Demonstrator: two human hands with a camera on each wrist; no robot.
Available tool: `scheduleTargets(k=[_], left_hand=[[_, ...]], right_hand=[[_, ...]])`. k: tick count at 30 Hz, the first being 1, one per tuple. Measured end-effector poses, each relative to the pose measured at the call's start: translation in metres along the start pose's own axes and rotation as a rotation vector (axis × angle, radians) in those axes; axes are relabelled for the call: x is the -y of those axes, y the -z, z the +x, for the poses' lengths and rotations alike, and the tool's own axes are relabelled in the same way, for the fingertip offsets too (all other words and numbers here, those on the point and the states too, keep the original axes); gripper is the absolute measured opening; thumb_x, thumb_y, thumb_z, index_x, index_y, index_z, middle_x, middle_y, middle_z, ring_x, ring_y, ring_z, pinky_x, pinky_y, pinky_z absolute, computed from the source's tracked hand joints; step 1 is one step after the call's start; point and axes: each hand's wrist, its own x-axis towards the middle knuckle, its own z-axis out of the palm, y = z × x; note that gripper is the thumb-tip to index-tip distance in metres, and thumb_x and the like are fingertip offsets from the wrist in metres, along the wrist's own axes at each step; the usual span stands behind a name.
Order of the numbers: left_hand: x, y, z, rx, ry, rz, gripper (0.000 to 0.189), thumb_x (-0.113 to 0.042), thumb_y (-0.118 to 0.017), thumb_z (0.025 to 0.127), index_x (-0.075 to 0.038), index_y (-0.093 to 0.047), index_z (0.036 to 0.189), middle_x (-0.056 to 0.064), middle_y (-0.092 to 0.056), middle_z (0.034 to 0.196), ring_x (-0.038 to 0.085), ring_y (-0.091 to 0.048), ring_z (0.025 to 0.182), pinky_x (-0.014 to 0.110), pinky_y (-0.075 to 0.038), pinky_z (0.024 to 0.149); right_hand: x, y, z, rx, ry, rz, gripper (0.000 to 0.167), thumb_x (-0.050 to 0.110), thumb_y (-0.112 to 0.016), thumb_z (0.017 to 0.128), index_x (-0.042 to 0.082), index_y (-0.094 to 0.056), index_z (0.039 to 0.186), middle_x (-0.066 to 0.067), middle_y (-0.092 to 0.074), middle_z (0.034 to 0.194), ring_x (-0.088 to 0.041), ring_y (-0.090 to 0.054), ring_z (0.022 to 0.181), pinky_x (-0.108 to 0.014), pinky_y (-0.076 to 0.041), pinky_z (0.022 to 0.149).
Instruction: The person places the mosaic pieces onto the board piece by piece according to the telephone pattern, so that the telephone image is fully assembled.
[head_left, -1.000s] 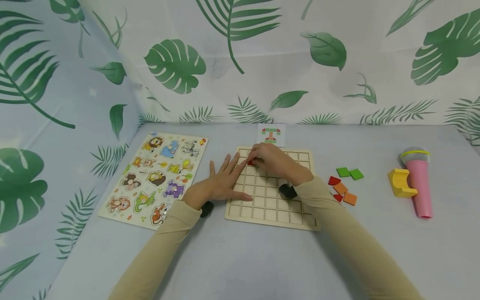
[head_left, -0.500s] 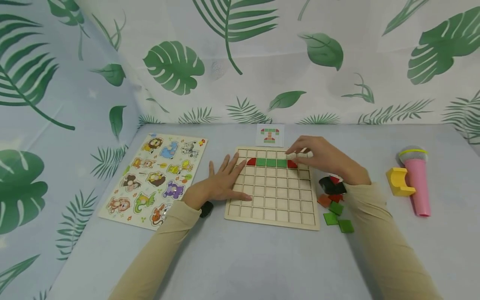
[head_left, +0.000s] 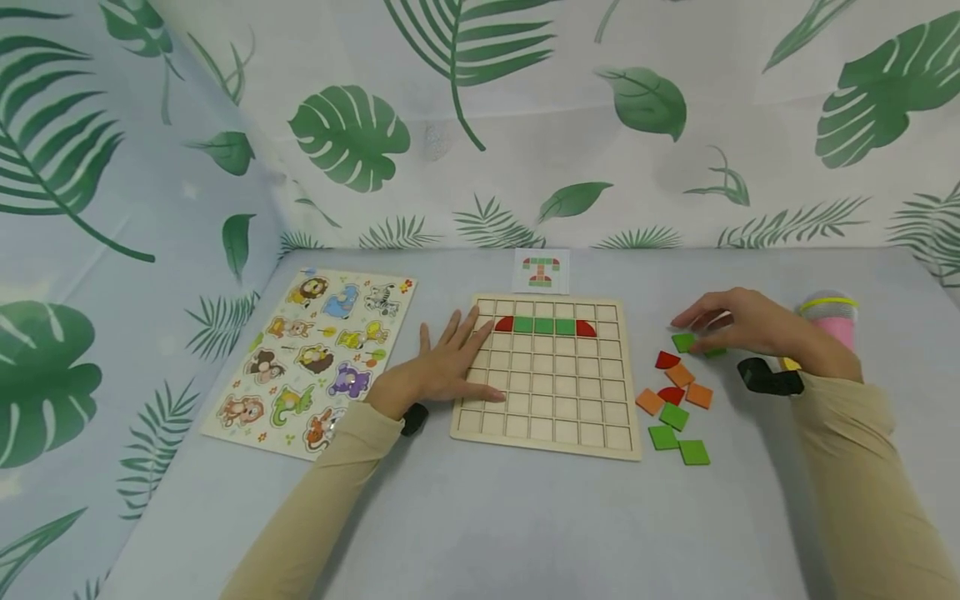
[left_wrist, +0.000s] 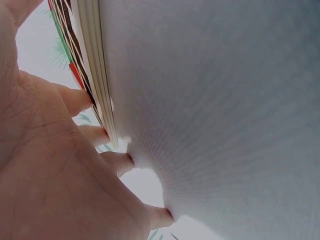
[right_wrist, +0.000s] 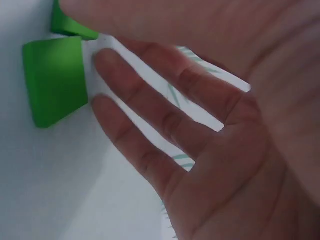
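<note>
My left hand (head_left: 442,367) lies spread along the left edge of a wooden grid board (head_left: 543,429); in the left wrist view its fingertips (left_wrist: 80,102) rest at the board's side. One row on the board holds three green squares (head_left: 543,325) with a red quarter-round tile at each end, the right one (head_left: 586,328). Over the loose tiles to the right hovers my right hand (head_left: 750,325), fingers loosely extended, thumb close above a green square tile (head_left: 682,342). In the right wrist view the thumb overlaps one green tile (right_wrist: 62,22), and a second green tile (right_wrist: 57,82) lies beside the fingertips.
Loose orange (head_left: 699,396), red (head_left: 667,360) and green tiles (head_left: 694,452) lie right of the board. Behind it is a pattern card (head_left: 542,287). An animal puzzle board (head_left: 255,400) lies at left. A pink toy microphone (head_left: 834,327) is partly hidden by my right wrist.
My right hand has moved from the board's upper left to its upper right, then to the loose tiles. The row of red and green tiles is uncovered. My left hand stays put.
</note>
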Motion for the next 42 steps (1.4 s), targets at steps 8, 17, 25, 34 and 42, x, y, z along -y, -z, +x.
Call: scheduleTargets(k=[8,17,25,34,42], left_hand=[[0.000,-0.002,-0.001,-0.010,-0.014,-0.008,0.111,-0.059,-0.068,0.095,-0.017,0.001,0.170,0.010,0.021,0.173,0.035,0.021,0.158,0.075,0.016,0.114],[-0.001,-0.004,-0.002,-0.004,0.005,-0.007,0.112,-0.061,-0.069,0.094,-0.018,0.001,0.170,0.008,0.021,0.173,0.033,0.022,0.158,0.073,0.017,0.115],[0.000,-0.008,0.000,0.005,0.000,-0.012,0.111,-0.061,-0.068,0.095,-0.017,0.002,0.170,0.009,0.022,0.173,0.034,0.022,0.158,0.073,0.017,0.115],[-0.001,-0.003,-0.002,0.001,-0.003,0.003,0.111,-0.061,-0.067,0.095,-0.017,0.002,0.170,0.009,0.023,0.173,0.034,0.022,0.158,0.074,0.017,0.115],[0.002,-0.001,0.000,-0.001,-0.001,-0.014,0.111,-0.060,-0.067,0.096,-0.018,0.003,0.170,0.008,0.024,0.172,0.033,0.023,0.157,0.073,0.018,0.115]], right_hand=[[0.000,-0.002,-0.001,0.017,-0.003,0.010,0.030,0.002,-0.087,0.082,0.001,-0.078,0.112,-0.010,-0.075,0.113,-0.017,-0.069,0.096,-0.023,-0.057,0.085],[0.001,-0.006,0.001,0.019,-0.058,0.016,0.028,0.002,-0.089,0.081,-0.001,-0.080,0.107,-0.011,-0.076,0.108,-0.018,-0.070,0.093,-0.018,-0.056,0.078],[0.009,-0.009,0.006,0.013,-0.036,-0.062,0.026,-0.001,-0.089,0.078,-0.001,-0.078,0.102,-0.003,-0.074,0.095,-0.020,-0.066,0.085,-0.023,-0.056,0.071],[0.010,-0.013,0.006,-0.089,0.011,-0.071,0.024,-0.003,-0.089,0.078,0.002,-0.077,0.098,-0.003,-0.073,0.094,-0.019,-0.065,0.084,-0.022,-0.055,0.071],[0.016,-0.020,0.007,-0.234,0.187,-0.078,0.027,-0.008,-0.090,0.074,0.007,-0.077,0.092,0.003,-0.073,0.089,-0.003,-0.063,0.077,-0.018,-0.056,0.073]])
